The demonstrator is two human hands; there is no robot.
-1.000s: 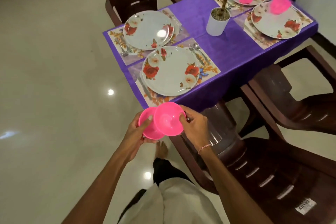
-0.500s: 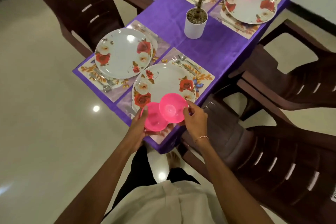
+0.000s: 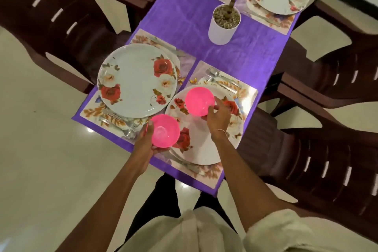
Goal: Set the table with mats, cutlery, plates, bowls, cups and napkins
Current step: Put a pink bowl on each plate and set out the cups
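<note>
Right hand (image 3: 217, 116) is gripping a pink bowl (image 3: 199, 100) by its near side, fingers curling round the wall and thumb at the rim. It is holding the bowl upright over the far part of the near plate (image 3: 204, 149), the flowered plate closest to the person. Whether the bowl's base is touching the near plate cannot be told.

Left hand (image 3: 146, 141) is cupping a second pink bowl (image 3: 165, 133) from below and from the side, thumb lying over the rim. This bowl is hanging at the left edge of the near plate, partly over it and partly over the leaf-patterned mat (image 3: 245, 92) that is lying under it.

Both bowls are looking like thin, glowing plastic, so they are probably light, stiff and hard to break. Their smooth walls are likely a little slippery. A hold at the rim, thumb on top and fingers against the outer wall, is seeming the surest place to take them. The near plate is looking glossy, so a bowl set on it may slide if nudged.

Beyond and left of the near plate, another flowered plate (image 3: 135, 80) is lying on its own mat with no bowl on it. It is probably waiting for the second pink bowl. Cutlery (image 3: 223, 82) is lying on the mat just beyond the near plate. Farther beyond the near plate, a potted plant (image 3: 224, 26) is standing on the purple-covered table (image 3: 184, 22).
</note>
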